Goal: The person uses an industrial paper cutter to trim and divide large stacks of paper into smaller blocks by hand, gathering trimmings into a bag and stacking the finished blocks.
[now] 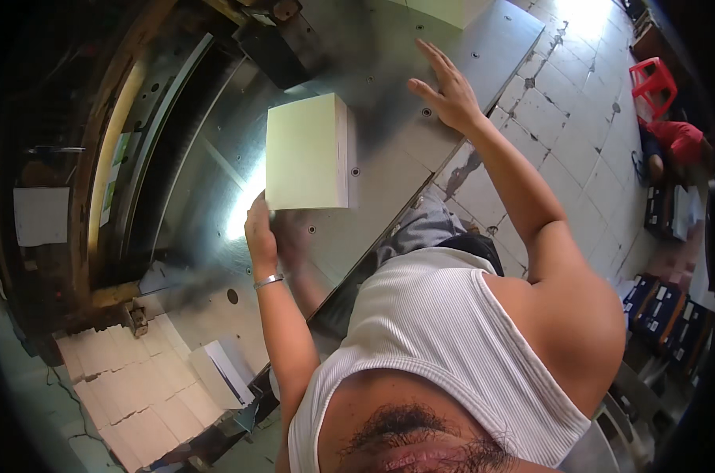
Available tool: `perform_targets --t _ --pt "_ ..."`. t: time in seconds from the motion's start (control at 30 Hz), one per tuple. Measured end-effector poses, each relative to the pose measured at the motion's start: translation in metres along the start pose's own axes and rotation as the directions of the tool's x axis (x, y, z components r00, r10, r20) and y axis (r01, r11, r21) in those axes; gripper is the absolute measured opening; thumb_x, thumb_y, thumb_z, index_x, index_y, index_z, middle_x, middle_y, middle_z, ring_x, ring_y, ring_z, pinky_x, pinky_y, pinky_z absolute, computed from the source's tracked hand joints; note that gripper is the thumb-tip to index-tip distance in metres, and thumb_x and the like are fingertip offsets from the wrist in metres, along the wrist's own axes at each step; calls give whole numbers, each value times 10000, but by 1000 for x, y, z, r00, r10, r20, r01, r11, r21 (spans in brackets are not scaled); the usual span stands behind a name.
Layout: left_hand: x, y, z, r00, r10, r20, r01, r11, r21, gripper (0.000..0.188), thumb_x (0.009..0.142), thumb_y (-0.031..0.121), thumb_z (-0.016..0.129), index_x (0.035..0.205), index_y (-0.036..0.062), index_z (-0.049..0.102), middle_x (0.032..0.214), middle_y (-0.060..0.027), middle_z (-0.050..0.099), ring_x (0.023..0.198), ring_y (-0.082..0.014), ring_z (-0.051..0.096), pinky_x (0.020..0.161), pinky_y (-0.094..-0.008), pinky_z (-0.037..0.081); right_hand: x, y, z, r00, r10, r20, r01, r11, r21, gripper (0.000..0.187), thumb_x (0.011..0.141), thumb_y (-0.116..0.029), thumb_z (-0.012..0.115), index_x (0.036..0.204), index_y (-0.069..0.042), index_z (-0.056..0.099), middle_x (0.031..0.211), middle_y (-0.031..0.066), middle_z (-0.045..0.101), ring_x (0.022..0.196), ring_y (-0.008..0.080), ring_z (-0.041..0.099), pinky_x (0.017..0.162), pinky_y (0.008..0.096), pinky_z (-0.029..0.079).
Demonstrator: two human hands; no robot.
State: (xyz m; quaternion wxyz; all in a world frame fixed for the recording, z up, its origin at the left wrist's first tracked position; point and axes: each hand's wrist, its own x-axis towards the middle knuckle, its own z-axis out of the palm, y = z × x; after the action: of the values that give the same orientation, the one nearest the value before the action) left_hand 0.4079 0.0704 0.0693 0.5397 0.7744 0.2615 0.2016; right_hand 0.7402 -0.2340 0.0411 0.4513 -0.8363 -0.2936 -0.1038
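A thick block of pale yellow paper, like an unbound book, lies on a shiny metal table. My left hand, with a metal band at the wrist, is at the block's near left corner. Its fingers are extended against or just beside that corner, and their tips are partly hidden. To the right of the block, my right hand is held over the table's outer edge. Its fingers are stretched out, the thumb stands apart, and nothing is in it.
Left of the block is a dark machine frame with a long slot. Several paper stacks sit at the lower left, beside a white-and-dark block. Tiled floor runs along the right, with a red plastic stool and a person in red.
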Motion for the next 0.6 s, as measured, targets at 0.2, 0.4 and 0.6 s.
perform_targets --t 0.2,0.4,0.6 --pt "11 15 11 988 -86 126 81 996 45 403 1041 236 612 1341 -30 656 1275 -141 717 1184 -201 628 1062 -337 453 -21 -14 -12 999 -47 -1 47 989 141 609 963 -486 692 1412 -84 605 1413 181 610 1264 372 611 1037 452 503" --pt "20 4 24 984 -11 180 -42 957 288 437 1001 343 665 1316 42 699 1439 -202 636 1511 -384 389 1258 -550 135 -85 -42 -35 1000 -6 15 1 937 348 391 901 -141 756 1274 -53 679 974 93 658 759 187 585 717 303 502" --pt "18 44 86 958 92 271 -201 891 406 435 988 451 657 1273 131 734 1337 -122 714 1521 -451 348 1187 -726 -92 -146 -10 -29 928 348 -133 -205 775 598 239 978 -201 710 1136 -31 652 864 3 602 721 91 513 645 260 438"
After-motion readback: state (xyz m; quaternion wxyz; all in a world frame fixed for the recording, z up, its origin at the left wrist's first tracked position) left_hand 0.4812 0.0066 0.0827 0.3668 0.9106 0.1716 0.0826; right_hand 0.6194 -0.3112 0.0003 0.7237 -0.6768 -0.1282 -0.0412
